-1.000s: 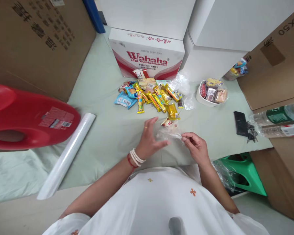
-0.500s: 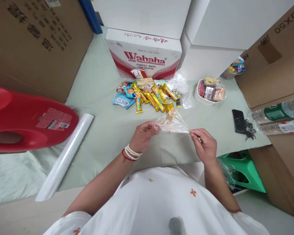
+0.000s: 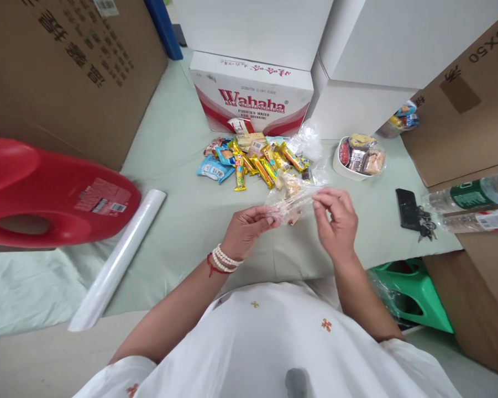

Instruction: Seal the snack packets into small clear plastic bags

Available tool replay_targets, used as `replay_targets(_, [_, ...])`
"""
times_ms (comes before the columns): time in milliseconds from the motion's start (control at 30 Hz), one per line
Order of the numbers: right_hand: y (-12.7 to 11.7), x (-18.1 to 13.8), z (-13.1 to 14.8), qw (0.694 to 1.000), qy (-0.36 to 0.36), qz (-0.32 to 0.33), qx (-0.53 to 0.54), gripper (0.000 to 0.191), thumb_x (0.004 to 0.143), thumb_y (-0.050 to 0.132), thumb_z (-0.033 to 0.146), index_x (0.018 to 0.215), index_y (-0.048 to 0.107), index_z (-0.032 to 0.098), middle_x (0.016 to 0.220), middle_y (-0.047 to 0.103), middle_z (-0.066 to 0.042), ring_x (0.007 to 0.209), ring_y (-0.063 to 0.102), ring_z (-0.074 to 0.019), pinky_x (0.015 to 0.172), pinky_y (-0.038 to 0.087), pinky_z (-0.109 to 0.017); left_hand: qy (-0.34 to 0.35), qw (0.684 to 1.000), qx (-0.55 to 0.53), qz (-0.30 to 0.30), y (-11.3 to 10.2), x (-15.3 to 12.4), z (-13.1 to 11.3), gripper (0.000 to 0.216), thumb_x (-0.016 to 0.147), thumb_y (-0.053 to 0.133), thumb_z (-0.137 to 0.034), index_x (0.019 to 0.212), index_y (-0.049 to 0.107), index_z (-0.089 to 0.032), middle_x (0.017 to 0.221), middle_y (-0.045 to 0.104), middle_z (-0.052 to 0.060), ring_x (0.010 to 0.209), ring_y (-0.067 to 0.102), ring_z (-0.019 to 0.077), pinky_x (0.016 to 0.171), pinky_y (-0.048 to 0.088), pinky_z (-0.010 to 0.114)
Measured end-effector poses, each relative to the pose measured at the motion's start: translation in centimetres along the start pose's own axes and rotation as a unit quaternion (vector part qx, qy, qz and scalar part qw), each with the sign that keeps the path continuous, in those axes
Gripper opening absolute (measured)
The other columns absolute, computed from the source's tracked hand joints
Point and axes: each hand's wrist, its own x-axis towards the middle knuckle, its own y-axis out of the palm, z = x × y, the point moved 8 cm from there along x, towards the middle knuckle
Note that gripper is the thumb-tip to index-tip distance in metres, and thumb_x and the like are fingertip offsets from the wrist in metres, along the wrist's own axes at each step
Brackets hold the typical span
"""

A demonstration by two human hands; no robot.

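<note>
A clear plastic bag (image 3: 291, 200) with a few small snacks inside is held up between my two hands above the pale green cloth. My left hand (image 3: 247, 231), with bead bracelets at the wrist, pinches the bag's left end. My right hand (image 3: 335, 219) pinches its right end, fingers curled. Just beyond the bag lies a pile of wrapped snacks (image 3: 252, 160) in yellow and blue packets.
A white bowl (image 3: 343, 166) of wrapped snacks sits to the right. A Wahaha water carton (image 3: 252, 94) stands behind the pile. A red jug (image 3: 53, 199) and a plastic film roll (image 3: 118, 260) lie left. A black phone (image 3: 407, 209), water bottles (image 3: 472, 193) and a green stool (image 3: 414, 293) are right.
My left hand went from open beside the bag to pinching it. Both hands lifted the bag off the cloth, and my right hand moved up and inward.
</note>
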Motion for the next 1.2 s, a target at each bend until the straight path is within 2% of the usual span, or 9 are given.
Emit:
replay_targets(233, [5.4,-1.1,3.6,0.997,-0.017,0.081,0.007,0.018,0.096,0.067,0.042,0.100,0.074,0.025,0.100,0.067,-0.008,0.100,0.058,-0.0240,0.092,0.050,-0.040,0.065,0.988,0.139,-0.024,0.4,-0.4,-0.6,0.032,0.070,0.090,-0.044,0.088,0.083,-0.019,0.087,0.081,0.004,0.087,0.075,0.0243,0.088,0.060,0.039])
replay_targets(367, [5.9,-0.4,2.0,0.992,0.038,0.094,0.074,0.018,0.100,0.061,0.036,0.092,0.071,0.024,0.094,0.067,-0.005,0.094,0.059,-0.0208,0.086,0.049,-0.035,0.057,0.991,0.115,-0.047,-0.3,-0.3,-0.4,0.032,0.070,0.089,-0.040,0.092,0.082,-0.019,0.087,0.081,0.004,0.085,0.074,0.0216,0.089,0.060,0.039])
replay_targets(633, [5.6,-1.5,-1.9,0.937,0.220,0.095,0.255,0.028,0.098,0.061,0.050,0.092,0.060,0.023,0.090,0.068,-0.002,0.078,0.059,-0.0147,0.076,0.051,-0.028,0.057,0.992,0.035,-0.106,-2.9,0.4,-0.3,0.017,0.068,0.079,-0.025,0.081,0.070,-0.019,0.074,0.068,-0.001,0.081,0.067,0.0149,0.081,0.056,0.030])
replay_targets(733, [4.2,-2.1,-1.7,0.900,0.254,0.099,0.339,0.028,0.094,0.067,0.051,0.092,0.057,0.025,0.097,0.070,-0.003,0.083,0.064,-0.0159,0.079,0.056,-0.031,0.034,0.995,-0.012,-0.093,-2.9,-0.3,-1.4,0.020,0.067,0.076,-0.023,0.080,0.062,-0.020,0.074,0.060,-0.004,0.091,0.071,0.0183,0.080,0.060,0.031])
replay_targets(800, [3.1,-2.6,-1.7,0.861,0.304,0.130,0.388,0.031,0.090,0.073,0.051,0.091,0.056,0.025,0.104,0.071,-0.003,0.081,0.067,-0.0163,0.072,0.059,-0.031,0.012,0.996,-0.005,-0.092,-3.1,-1.2,-2.7,0.025,0.068,0.075,-0.024,0.087,0.059,-0.022,0.076,0.057,-0.005,0.083,0.073,0.0173,0.062,0.058,0.024])
replay_targets(867, [2.4,-3.0,-1.9,0.819,0.358,0.168,0.416,0.034,0.087,0.076,0.051,0.089,0.055,0.025,0.100,0.073,-0.003,0.065,0.065,-0.0137,0.054,0.055,-0.026,-0.001,0.995,0.039,-0.092,-3.5,-2.1,-4.3,0.029,0.071,0.074,-0.025,0.094,0.057,-0.023,0.078,0.056,-0.006,0.067,0.070,0.0133,0.041,0.043,0.015])
replay_targets(967, [2.3,-2.8,-3.2,0.786,0.396,0.179,0.440,0.036,0.082,0.082,0.048,0.086,0.055,0.024,0.077,0.069,0.002,0.044,0.050,-0.0078,0.037,0.039,-0.018,-0.013,0.992,0.099,-0.078,-4.2,-2.3,-5.7,0.031,0.072,0.071,-0.022,0.099,0.056,-0.024,0.082,0.058,-0.006,0.049,0.062,0.0085,0.031,0.027,0.014])
replay_targets(1100, [4.4,-2.8,-6.8,0.785,0.438,0.097,0.427,0.048,0.074,0.084,0.060,0.093,0.058,0.024,0.079,0.072,0.000,0.062,0.067,-0.0138,0.053,0.055,-0.022,-0.045,0.978,0.114,-0.168,-6.9,-0.5,-4.1,0.031,0.070,0.066,-0.013,0.098,0.054,-0.022,0.079,0.059,-0.006,0.042,0.054,0.0058,0.033,0.025,0.015])
replay_targets(1200, [6.5,-4.6,-8.4,0.775,0.476,0.063,0.411,0.065,0.081,0.061,0.080,0.117,0.057,0.026,0.091,0.075,-0.006,0.088,0.074,-0.0233,0.068,0.062,-0.035,-0.049,0.970,0.099,-0.215,-8.3,0.5,-2.0,0.027,0.073,0.065,-0.012,0.095,0.052,-0.021,0.081,0.061,-0.004,0.052,0.061,0.0075,0.043,0.040,0.016])
